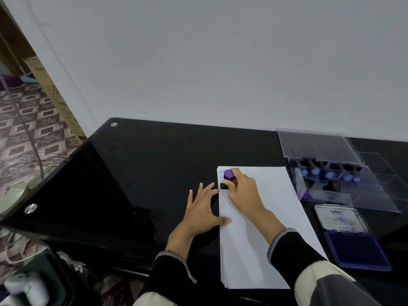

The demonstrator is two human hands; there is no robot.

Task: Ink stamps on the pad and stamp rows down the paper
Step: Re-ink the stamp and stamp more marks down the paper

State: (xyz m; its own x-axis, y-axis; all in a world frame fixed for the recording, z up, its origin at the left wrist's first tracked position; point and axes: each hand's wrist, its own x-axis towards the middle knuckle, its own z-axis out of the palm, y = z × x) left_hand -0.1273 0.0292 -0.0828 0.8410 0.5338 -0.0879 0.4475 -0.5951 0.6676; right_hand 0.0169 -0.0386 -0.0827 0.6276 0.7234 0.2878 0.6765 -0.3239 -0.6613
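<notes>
A stack of white paper [265, 228] lies on the black glass table [143, 173]. My right hand [242, 195] grips a purple-handled stamp [228, 174] whose black base presses down near the paper's top left corner. Two blue stamped marks show just above it, partly hidden by the stamp. My left hand [202, 208] lies flat with fingers spread, holding the paper's left edge with thumb and fingertips. An open blue ink pad [355, 250] sits to the right of the paper, its lid folded back.
A clear plastic box [331, 173] with its lid up stands at the back right and holds several more stamps. The table's left edge drops to a patterned floor. A cable runs down at the far left.
</notes>
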